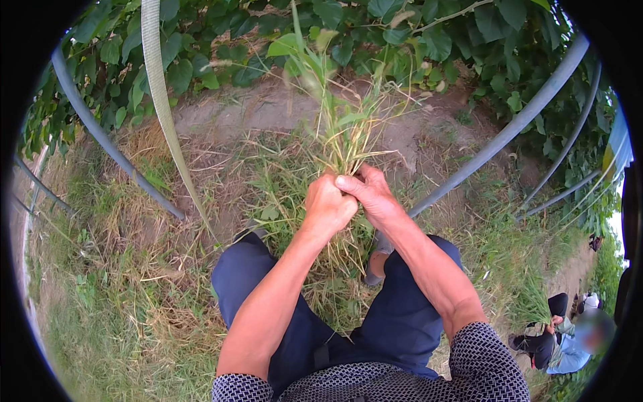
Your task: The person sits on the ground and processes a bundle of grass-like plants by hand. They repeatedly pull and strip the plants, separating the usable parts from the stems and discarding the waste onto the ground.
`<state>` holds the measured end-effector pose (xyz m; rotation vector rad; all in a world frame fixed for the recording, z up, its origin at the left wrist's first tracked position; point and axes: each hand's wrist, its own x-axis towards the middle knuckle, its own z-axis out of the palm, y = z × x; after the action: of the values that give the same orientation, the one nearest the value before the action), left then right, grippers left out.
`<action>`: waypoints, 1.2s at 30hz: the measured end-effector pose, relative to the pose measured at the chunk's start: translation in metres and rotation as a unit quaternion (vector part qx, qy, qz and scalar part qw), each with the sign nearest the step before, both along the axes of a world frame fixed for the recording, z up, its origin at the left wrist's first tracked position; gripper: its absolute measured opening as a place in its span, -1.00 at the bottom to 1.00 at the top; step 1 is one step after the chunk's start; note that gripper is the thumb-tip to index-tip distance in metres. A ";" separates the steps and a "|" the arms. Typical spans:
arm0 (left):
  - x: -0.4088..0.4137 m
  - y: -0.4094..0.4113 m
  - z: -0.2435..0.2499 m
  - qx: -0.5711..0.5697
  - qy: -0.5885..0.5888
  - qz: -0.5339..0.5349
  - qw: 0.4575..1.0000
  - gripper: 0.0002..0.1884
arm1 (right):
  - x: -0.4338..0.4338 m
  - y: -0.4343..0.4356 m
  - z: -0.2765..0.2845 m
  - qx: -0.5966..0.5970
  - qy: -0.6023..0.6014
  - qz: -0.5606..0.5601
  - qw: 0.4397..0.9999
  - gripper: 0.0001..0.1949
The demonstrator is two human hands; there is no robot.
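My left hand [329, 203] is closed around the lower stems of a bundle of long grass [346, 125]. Touching it on the right is my right hand [371, 193], with its thumb and fingers on the same stems, just above my left fist. The bundle's green and yellowed blades and seed heads fan out away from me. Below the hands, stalks hang or lie between my knees; which of them belong to the bundle I cannot tell. Cut or loose grass [281, 186] covers the ground in front of me.
Leafy vines or shrubs [191, 60] border a strip of bare soil [246, 110]. Curved grey pipes [482, 151] rise at both sides, and a pale strap [163, 100] hangs at the left. At the lower right, a person [567, 346] sits holding green grass [535, 301].
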<state>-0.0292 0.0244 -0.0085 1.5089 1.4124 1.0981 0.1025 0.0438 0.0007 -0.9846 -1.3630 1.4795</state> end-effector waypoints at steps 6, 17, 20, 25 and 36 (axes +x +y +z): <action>0.006 0.006 -0.004 -0.024 0.057 -0.054 0.997 -0.63 | 0.015 0.005 -0.014 -0.043 -0.003 -0.053 0.998 -0.51; 0.023 -0.017 0.019 0.308 0.110 0.093 0.940 -0.88 | 0.052 0.033 0.006 -0.085 0.135 -0.180 0.971 -0.89; 0.018 -0.031 0.029 0.149 0.116 -0.006 0.982 -0.62 | 0.075 0.041 0.014 -0.074 0.148 -0.201 0.965 -0.86; 0.011 -0.026 0.023 -0.102 0.285 -0.107 0.947 -0.22 | 0.098 0.042 0.026 -0.054 0.197 -0.188 0.961 -0.83; 0.022 -0.004 0.003 -0.004 -0.044 -0.078 0.996 -0.36 | 0.087 0.023 0.020 -0.076 0.200 -0.092 0.973 -0.76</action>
<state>-0.0070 0.0203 -0.0052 1.5202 1.2162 1.0472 0.1893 0.0668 0.0207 -0.8245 -0.8590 1.5551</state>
